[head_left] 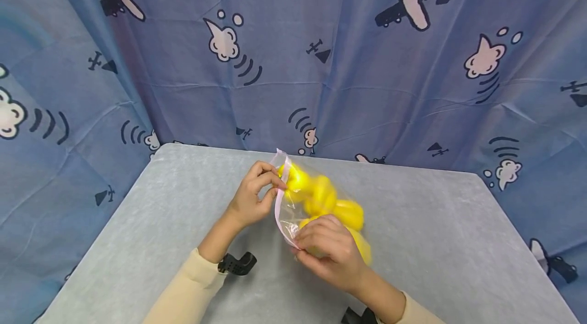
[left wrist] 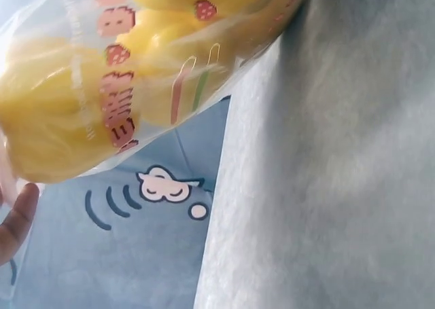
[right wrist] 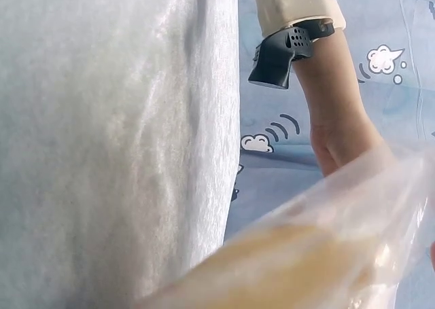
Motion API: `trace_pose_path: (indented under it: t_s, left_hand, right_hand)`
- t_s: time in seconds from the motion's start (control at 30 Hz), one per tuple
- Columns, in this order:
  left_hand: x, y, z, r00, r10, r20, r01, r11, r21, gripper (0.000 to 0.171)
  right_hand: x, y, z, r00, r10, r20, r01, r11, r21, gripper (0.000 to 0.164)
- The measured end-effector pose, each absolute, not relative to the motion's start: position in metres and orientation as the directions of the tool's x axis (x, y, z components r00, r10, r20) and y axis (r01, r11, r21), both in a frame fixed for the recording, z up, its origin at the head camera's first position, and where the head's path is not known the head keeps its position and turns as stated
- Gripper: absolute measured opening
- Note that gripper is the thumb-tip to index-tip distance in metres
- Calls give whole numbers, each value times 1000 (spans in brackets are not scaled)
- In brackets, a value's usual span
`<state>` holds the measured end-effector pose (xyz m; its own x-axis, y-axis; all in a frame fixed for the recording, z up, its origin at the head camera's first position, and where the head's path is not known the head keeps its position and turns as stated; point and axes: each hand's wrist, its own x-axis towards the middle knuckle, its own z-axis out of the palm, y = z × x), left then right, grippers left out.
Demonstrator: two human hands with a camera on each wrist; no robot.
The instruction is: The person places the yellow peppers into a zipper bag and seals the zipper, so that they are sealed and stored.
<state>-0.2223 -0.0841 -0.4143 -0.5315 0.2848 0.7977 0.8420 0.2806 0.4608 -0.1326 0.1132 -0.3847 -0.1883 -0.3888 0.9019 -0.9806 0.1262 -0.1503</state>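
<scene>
A clear plastic zip bag (head_left: 290,213) with a pink strip along its mouth is held over the table, its mouth facing left. Glossy yellow bulging shapes (head_left: 322,195), like a twisted balloon, fill it. My left hand (head_left: 251,197) pinches the far part of the pink strip between thumb and fingers. With curled fingers, my right hand (head_left: 334,251) grips the near corner of the mouth and covers part of the yellow shapes. Pink lettering and strawberries show on the bag (left wrist: 117,85) in the left wrist view. In the right wrist view the bag (right wrist: 353,200) hides most of the left hand.
A grey-white cloth covers the table (head_left: 426,232). Behind it and at both sides hangs a blue curtain (head_left: 275,59) printed with planes and clouds. A black wrist camera (head_left: 238,264) sits on the left wrist, another (head_left: 358,316) on the right.
</scene>
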Motion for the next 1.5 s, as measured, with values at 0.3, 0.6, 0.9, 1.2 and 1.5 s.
trace_pose_path:
  t_s: [0.3, 0.6, 0.9, 1.2, 1.5]
  left_hand:
    - [-217, -86, -408, -697, 358, 622, 716, 292, 634, 15]
    - [-215, -100, -410, -820, 472, 324, 504, 328, 799, 13]
    - [-215, -101, -418, -811, 458, 365, 525, 292, 800, 12]
    - [-214, -100, -420, -797, 463, 386, 536, 249, 807, 12]
    - [-215, -100, -422, -757, 485, 437, 580, 192, 792, 15]
  right_hand:
    - [-132, 116, -385, -168, -411, 896, -984, 130, -124, 13]
    - [-132, 120, -388, -141, -454, 880, -988, 120, -97, 10]
    - [-133, 120, -388, -134, -439, 889, -989, 114, -93, 9]
    - [-131, 121, -387, -114, -436, 893, -992, 101, -77, 9]
    - [-131, 123, -391, -140, -415, 899, -989, 105, -106, 8]
